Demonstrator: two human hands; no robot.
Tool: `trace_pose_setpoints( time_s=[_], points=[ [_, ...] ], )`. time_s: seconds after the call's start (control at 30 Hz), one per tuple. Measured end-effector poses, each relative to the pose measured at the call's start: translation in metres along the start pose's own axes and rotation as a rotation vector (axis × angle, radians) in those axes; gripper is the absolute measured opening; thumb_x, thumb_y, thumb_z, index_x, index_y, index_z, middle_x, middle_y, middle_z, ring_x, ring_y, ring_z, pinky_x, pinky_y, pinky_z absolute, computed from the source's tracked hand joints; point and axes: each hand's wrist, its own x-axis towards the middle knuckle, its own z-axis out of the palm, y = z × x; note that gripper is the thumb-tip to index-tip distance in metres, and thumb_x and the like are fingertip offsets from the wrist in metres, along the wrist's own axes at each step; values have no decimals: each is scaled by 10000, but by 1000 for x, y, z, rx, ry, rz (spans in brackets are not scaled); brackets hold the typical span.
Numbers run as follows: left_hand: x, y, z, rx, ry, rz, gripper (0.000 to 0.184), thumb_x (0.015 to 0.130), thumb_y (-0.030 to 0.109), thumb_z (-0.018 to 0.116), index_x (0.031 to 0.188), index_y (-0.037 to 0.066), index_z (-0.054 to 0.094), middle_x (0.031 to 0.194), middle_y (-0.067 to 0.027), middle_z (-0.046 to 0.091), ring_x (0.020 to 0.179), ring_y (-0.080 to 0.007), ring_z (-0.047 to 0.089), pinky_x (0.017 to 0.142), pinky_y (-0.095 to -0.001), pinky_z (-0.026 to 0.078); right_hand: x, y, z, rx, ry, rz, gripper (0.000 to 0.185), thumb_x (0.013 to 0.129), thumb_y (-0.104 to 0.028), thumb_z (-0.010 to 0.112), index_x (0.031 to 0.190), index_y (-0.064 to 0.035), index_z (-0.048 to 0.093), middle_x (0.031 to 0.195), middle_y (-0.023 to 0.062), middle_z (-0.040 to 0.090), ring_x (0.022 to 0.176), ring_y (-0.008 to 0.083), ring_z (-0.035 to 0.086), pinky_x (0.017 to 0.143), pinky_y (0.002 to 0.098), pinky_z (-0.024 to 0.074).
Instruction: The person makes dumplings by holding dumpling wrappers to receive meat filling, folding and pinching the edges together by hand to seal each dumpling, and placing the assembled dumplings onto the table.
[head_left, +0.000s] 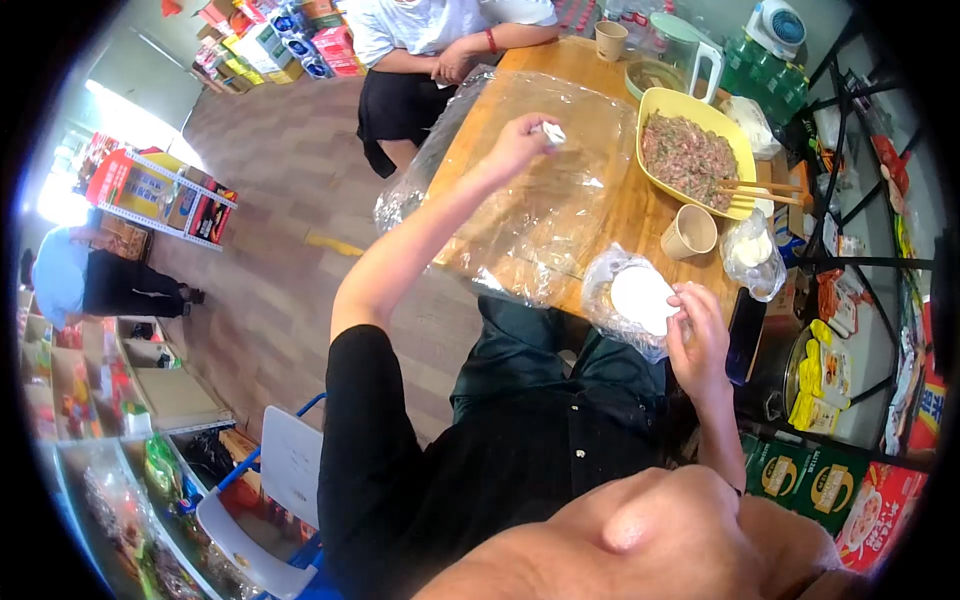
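My left hand (518,145) is stretched out over the clear plastic sheet (540,215) on the table, its fingers pinched on a small white folded dumpling (550,132). Close to the table's front edge, my right hand (700,330) touches the rim of a stack of round white dumpling wrappers (640,298) with thumb and fingers. The wrappers lie in an opened plastic bag (603,280). Whether a single wrapper is between those fingers I cannot make out. Beyond them is a yellow bowl (745,140) of minced meat filling (685,155), with chopsticks (760,190) resting across its rim.
A paper cup (690,232) and a knotted plastic bag (752,255) stand right of the wrappers. At the back are another paper cup (611,41) and a clear pitcher (670,55). A seated person (440,30) is across the table; another person (70,275) is at the shelves.
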Motion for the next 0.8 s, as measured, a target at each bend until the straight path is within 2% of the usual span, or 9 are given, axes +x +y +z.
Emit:
trace_pose_setpoints(
  time_s=[0.13, 0.2, 0.27, 0.33, 0.37, 0.43, 0.47, 0.53, 0.8],
  points=[
    [66, -29, -20, -25, 28, -179, 275, 862, 63, 583, 1132, 5, 581, 922, -45, 655, 777, -118, 627, 704, -258, 519, 8, 24, -3, 5, 40, 57, 421, 760, 135, 600, 1157, 14, 527, 1135, 189, 543, 905, 264, 624, 703, 302, 534],
    [91, -42, -24, 325, 68, -154, 279, 846, 97, 627, 1115, 25, 600, 884, -46, 659, 790, -102, 617, 700, -249, 504, 12, 33, -6, 11, 57, 117, 418, 760, 137, 595, 1152, 12, 529, 1129, 189, 546, 906, 265, 623, 698, 304, 533],
    [108, -56, -23, 385, 76, -117, 247, 830, 109, 654, 1067, 43, 633, 846, -38, 667, 776, -97, 612, 687, -262, 495, 17, 41, -11, -96, 19, 126, 405, 760, 134, 584, 1142, 11, 533, 1118, 192, 550, 910, 270, 619, 702, 313, 531],
    [122, -67, -20, 671, 102, 186, 199, 820, 109, 656, 1014, 67, 665, 841, -63, 676, 752, -131, 623, 685, -289, 497, 25, 45, -10, -94, 14, 144, 381, 766, 115, 577, 1132, 15, 535, 1109, 197, 556, 922, 278, 613, 711, 317, 528],
    [127, -72, -19, 669, 95, 181, 199, 820, 109, 656, 1014, 67, 665, 841, -63, 676, 752, -131, 623, 685, -289, 497, 29, 47, -10, -105, 0, 120, 368, 772, 103, 576, 1127, 15, 536, 1099, 197, 561, 922, 285, 612, 724, 321, 525],
    [133, -72, -13, 753, 79, 214, 192, 804, 143, 673, 984, 76, 680, 874, -113, 677, 769, -217, 646, 704, -330, 505, 33, 51, -7, -116, -18, 102, 355, 778, 91, 575, 1123, 16, 536, 1089, 196, 566, 923, 291, 612, 737, 325, 522],
    [134, -71, -12, 749, 74, 208, 192, 804, 143, 673, 984, 76, 680, 874, -113, 677, 769, -217, 646, 704, -330, 505, 34, 52, -5, -100, -4, 72, 344, 782, 83, 575, 1117, 14, 539, 1080, 193, 571, 921, 297, 612, 752, 334, 519],
    [135, -72, -14, 883, 64, 229, 204, 795, 183, 684, 971, 80, 689, 891, -159, 667, 805, -296, 644, 723, -360, 507, 35, 56, -3, -81, 7, 46, 334, 786, 76, 575, 1112, 13, 542, 1071, 191, 576, 919, 304, 612, 767, 342, 515],
    [137, -73, -23, 971, 56, 324, 200, 812, 207, 661, 955, 70, 692, 867, -157, 662, 817, -327, 634, 729, -395, 503, 35, 54, -9, -102, -29, 97, 281, 799, 74, 580, 1072, 10, 568, 1085, 187, 588, 955, 317, 611, 830, 370, 504]
  ],
)
